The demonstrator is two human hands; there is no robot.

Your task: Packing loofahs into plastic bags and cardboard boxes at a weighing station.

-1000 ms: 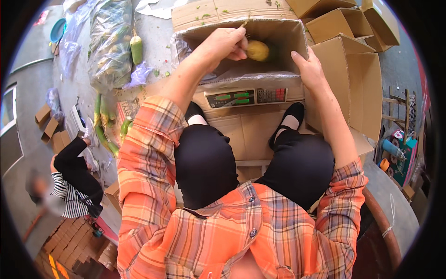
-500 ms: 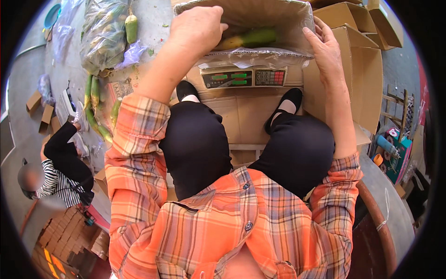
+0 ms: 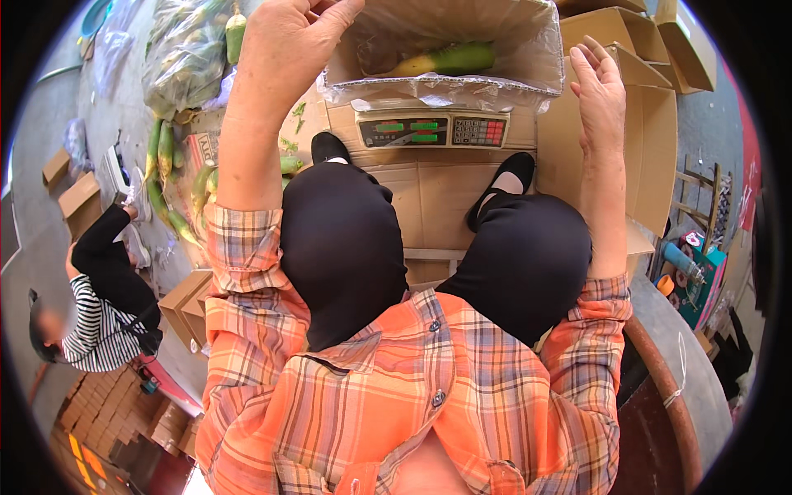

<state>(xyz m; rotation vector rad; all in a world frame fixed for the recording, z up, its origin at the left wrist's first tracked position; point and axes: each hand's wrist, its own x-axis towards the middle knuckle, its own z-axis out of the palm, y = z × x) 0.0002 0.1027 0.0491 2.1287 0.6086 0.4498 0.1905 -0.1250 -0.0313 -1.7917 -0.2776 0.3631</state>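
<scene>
A cardboard box [image 3: 551, 37] lined with clear plastic sits on a digital scale [image 3: 433, 129]. Inside it lies a long green radish [image 3: 462, 58], pale yellow at one end. My left hand [image 3: 301, 26] is over the box's left rim, thumb stretched out and fingers loosely bent. The picture's upper edge cuts off part of those fingers, and I see nothing held in them. Beside the right wall, apart from it, my right hand [image 3: 600, 91] is raised with its fingers loosely spread and nothing in it. The plastic liner [image 3: 445, 89] hangs over the front rim.
Flattened cardboard [image 3: 429, 194] lies under the scale. Open cartons [image 3: 648, 148] stand at the right. To the left are a plastic bag of radishes [image 3: 177, 62] and several loose radishes [image 3: 161, 157]. A person in a striped top [image 3: 99, 322] sits at the far left.
The box has turned straighter on the scale. My right hand has come off its right wall and moved outward. My left hand has moved up and left, away from the box's inside.
</scene>
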